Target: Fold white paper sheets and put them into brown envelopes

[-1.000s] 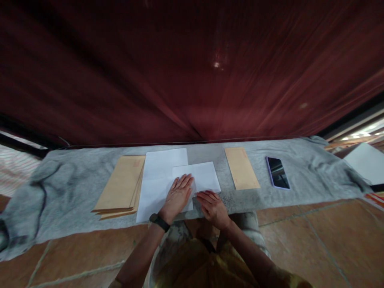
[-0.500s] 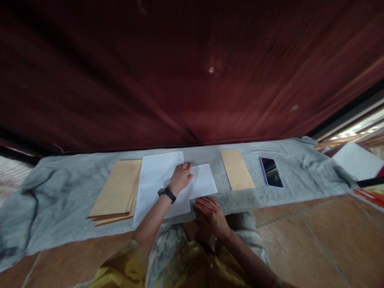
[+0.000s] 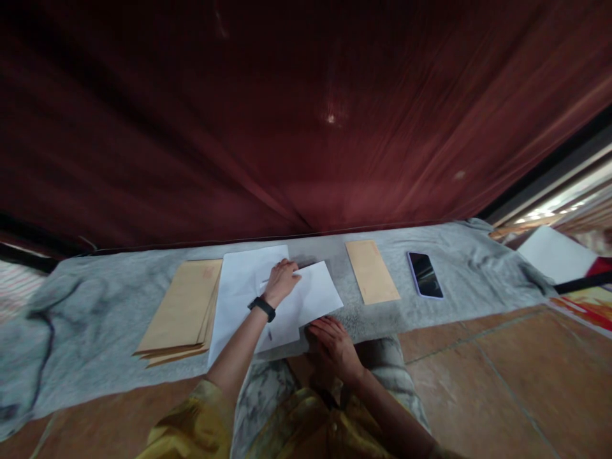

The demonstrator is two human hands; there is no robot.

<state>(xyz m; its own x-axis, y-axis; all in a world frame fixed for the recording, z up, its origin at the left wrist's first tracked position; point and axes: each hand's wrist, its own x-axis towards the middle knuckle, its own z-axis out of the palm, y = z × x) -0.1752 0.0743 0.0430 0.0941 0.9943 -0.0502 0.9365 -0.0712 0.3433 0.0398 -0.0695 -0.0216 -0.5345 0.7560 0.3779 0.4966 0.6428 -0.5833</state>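
My left hand (image 3: 281, 282), with a dark band on its wrist, is closed on the left part of a folded white sheet of paper (image 3: 321, 292). That sheet sits a little tilted and casts a shadow. Under it and under my left forearm lie larger white sheets (image 3: 239, 280). My right hand (image 3: 335, 344) rests at the near edge of the cloth, just below the folded sheet, its fingers stretched out and nothing held in them. A single brown envelope (image 3: 373, 273) lies right of the folded sheet.
A fanned stack of brown envelopes (image 3: 182, 309) lies left of the white sheets. Farther right is a phone (image 3: 425, 275). All rest on a grey cloth (image 3: 482, 274) before a dark red hanging fabric (image 3: 306, 127). Tiled floor (image 3: 478, 370) shows in front.
My left hand has closed on the folded sheet, which has turned slightly and come up a little from the larger sheets. My right hand has hardly moved. The view has shifted slightly.
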